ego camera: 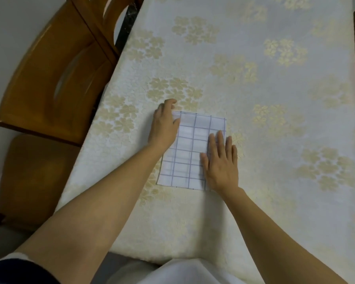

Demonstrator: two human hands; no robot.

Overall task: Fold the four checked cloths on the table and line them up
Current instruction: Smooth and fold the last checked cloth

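Both arms (103, 212) reach out over the tabletop (254, 212). One folded checked cloth (186, 154) lies near its middle. My right hand (220, 162) presses flat on its right side, fingers (220, 139) straight. My left hand (164, 125) curls round its far left corner. Wooden chairs (55, 78) stand on the left.

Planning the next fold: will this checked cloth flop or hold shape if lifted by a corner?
Likely floppy and light: the checked cloth lies thin and flat under the right hand. The textured tablecloth may keep it from sliding.
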